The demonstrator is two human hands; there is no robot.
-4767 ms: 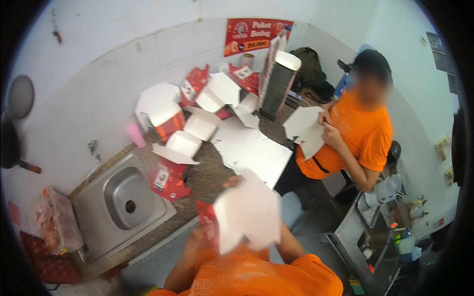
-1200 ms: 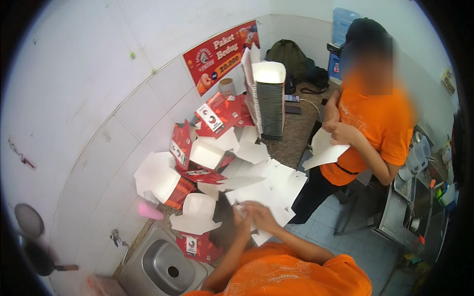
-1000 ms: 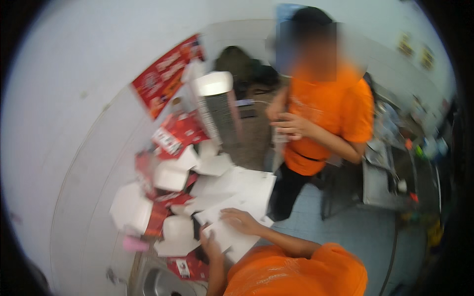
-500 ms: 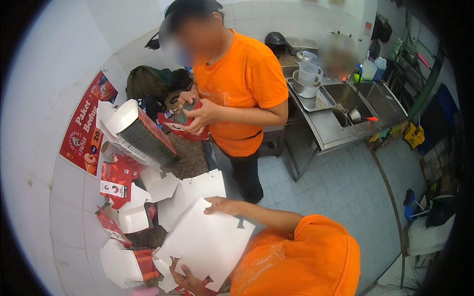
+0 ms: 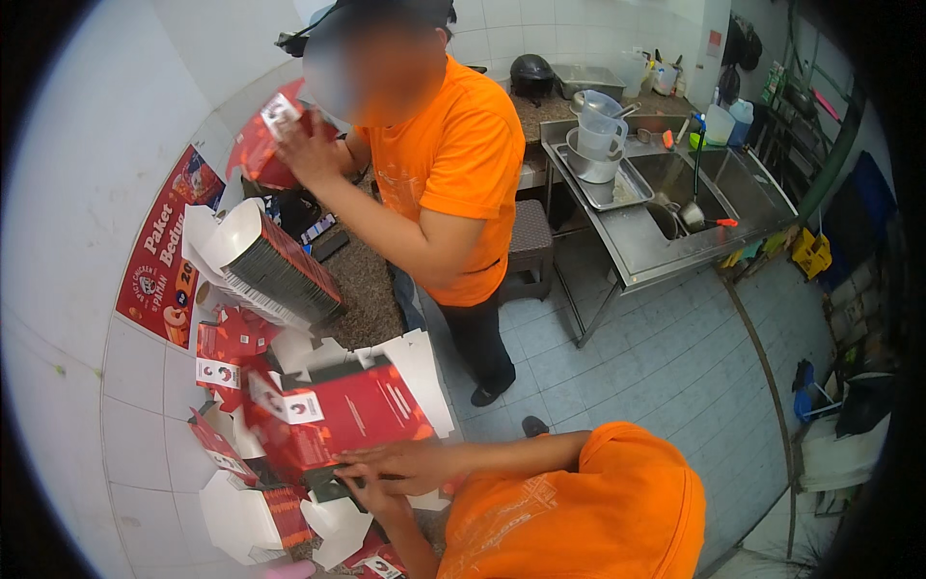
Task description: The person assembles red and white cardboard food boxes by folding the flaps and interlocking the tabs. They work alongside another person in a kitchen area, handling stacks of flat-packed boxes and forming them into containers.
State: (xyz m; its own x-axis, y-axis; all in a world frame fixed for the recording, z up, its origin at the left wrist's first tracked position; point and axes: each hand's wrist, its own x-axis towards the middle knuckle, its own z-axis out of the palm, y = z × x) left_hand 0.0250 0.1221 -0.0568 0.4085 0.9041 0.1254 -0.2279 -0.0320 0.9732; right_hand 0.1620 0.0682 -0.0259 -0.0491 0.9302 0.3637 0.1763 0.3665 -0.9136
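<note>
1. The person's right hand (image 5: 410,461) is lying flat, fingers stretched out, along the lower edge of a red flat carton blank (image 5: 338,415), pressing on it.
2. The left hand (image 5: 371,492) is sitting just under the right one, fingers curled at the same lower edge of the blank; whether it is pinching the card or only touching it cannot be told.
3. The red blank is lying printed side up, tilted a little, on the speckled surface (image 5: 362,285) at the lower left, resting on top of white sheets of card (image 5: 420,362).
4. More folded red-and-white boxes (image 5: 227,352) are crowding the surface beside the blank, towards the tiled wall, and some white opened boxes (image 5: 241,516) are lying below it.
5. A thick stack of flat blanks (image 5: 280,270) is leaning on the surface behind the blank, near a red poster (image 5: 164,261) on the wall.
6. A co-worker in an orange shirt (image 5: 453,164) is standing on the far side of the surface, holding a red carton (image 5: 260,145) up in one raised hand (image 5: 304,150).
7. A steel sink unit (image 5: 666,203) is standing well apart on the right, carrying stacked plastic jugs (image 5: 598,130) in a tray.
</note>
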